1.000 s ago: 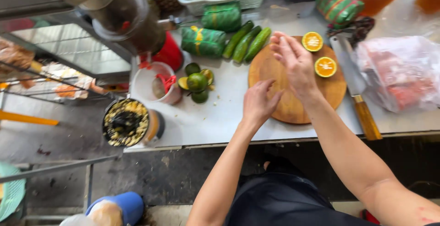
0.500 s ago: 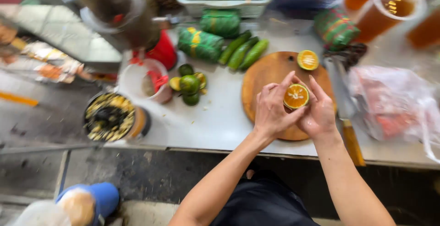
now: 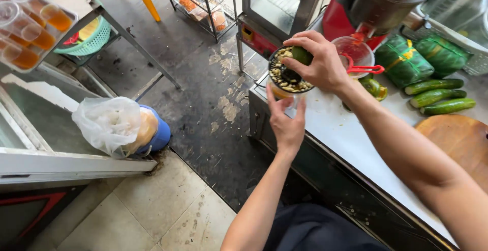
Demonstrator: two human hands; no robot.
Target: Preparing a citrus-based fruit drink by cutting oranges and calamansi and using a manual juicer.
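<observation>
My right hand [image 3: 316, 63] grips a small green citrus half [image 3: 302, 55] and presses it over a round black strainer [image 3: 286, 77] full of pale seeds. The strainer sits on a cup [image 3: 280, 92] at the counter's left corner. My left hand [image 3: 286, 124] holds that cup from below and in front, fingers spread around it. Beside them stands a clear plastic cup with a red handle [image 3: 356, 52], and some green citrus fruits [image 3: 372, 86] lie behind my right wrist.
On the steel counter [image 3: 345, 139] lie cucumbers [image 3: 439, 97], green leaf-wrapped bundles [image 3: 406, 60] and a round wooden cutting board [image 3: 460, 141]. A red juicer [image 3: 373, 7] stands at the back. On the floor is a blue bucket with a plastic bag [image 3: 124, 126]. Cups of orange drink [image 3: 30, 24] stand at left.
My hands left the cutting board, where they held an orange citrus half, and went left to the strainer cup. The camera turned left toward the floor.
</observation>
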